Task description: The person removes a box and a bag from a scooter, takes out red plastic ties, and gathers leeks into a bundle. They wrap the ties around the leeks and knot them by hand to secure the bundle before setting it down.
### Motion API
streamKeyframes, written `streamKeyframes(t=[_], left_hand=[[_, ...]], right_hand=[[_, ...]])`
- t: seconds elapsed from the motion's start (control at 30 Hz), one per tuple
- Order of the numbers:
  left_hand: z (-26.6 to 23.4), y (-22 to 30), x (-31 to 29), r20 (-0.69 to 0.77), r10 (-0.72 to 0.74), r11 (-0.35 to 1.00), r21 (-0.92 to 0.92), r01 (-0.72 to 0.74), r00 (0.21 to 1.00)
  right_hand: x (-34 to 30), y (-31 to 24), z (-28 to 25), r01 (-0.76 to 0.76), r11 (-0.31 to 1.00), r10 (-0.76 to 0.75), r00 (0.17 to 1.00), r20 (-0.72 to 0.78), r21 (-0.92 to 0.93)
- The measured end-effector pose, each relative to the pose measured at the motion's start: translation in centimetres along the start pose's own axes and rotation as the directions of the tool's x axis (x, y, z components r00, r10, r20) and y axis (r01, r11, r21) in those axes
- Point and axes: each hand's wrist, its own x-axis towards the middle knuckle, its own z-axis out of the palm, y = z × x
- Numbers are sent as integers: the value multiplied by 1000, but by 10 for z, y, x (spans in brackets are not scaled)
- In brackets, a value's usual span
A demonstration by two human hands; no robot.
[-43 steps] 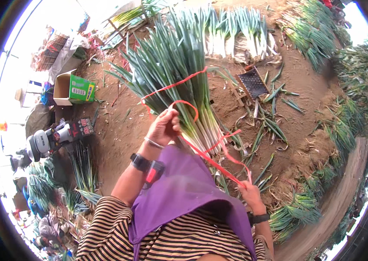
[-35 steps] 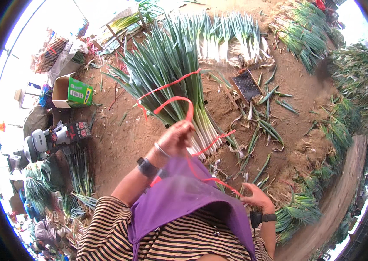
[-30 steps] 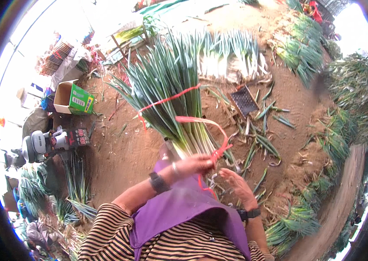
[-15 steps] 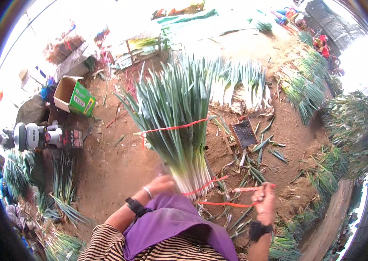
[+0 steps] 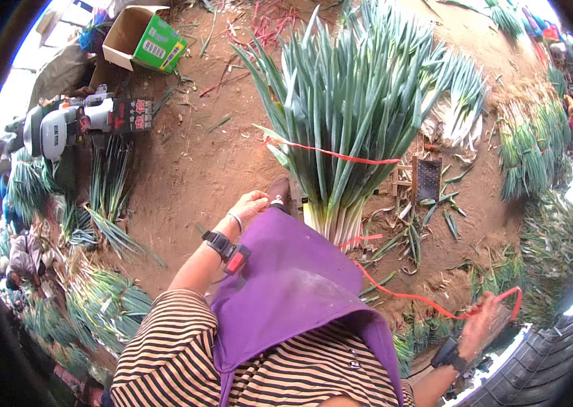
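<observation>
A large fan-shaped bundle of long green onions with white stalks [image 5: 347,122] is directly in front of the person, white ends toward the body and leaves pointing away. A thin red plastic band [image 5: 341,155] crosses its leafy middle. A long red plastic strip [image 5: 412,298] runs from near the white ends to the right hand [image 5: 480,325], which is blurred but grasps it, a loop sticking out past the fingers. The left hand [image 5: 249,205] is beside the bundle, apart from it, fingertips drawn together; whether they pinch anything I cannot tell.

A purple cloth apron [image 5: 293,271] blocks part of the view of the bundle's base. Just right of the bundle are a dark perforated rectangular panel [image 5: 427,180] and scattered green leaf scraps [image 5: 405,237]; another group of white-stalked onions [image 5: 459,102] lies behind. Well apart at left are an open green cardboard box [image 5: 157,42] and a grey-and-white machine [image 5: 56,132].
</observation>
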Motion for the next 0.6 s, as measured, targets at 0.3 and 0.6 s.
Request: streamKeyframes(t=[0.3,0.6], left_hand=[[-11,-23,17,-54,-2,936,-353,-17,999],[-20,-42,16,-222,-34,801,-589,-106,974]], right_hand=[[21,16,40,-236,952,181,947,267,195],[76,11,117,-472,860,349,822,451,194]])
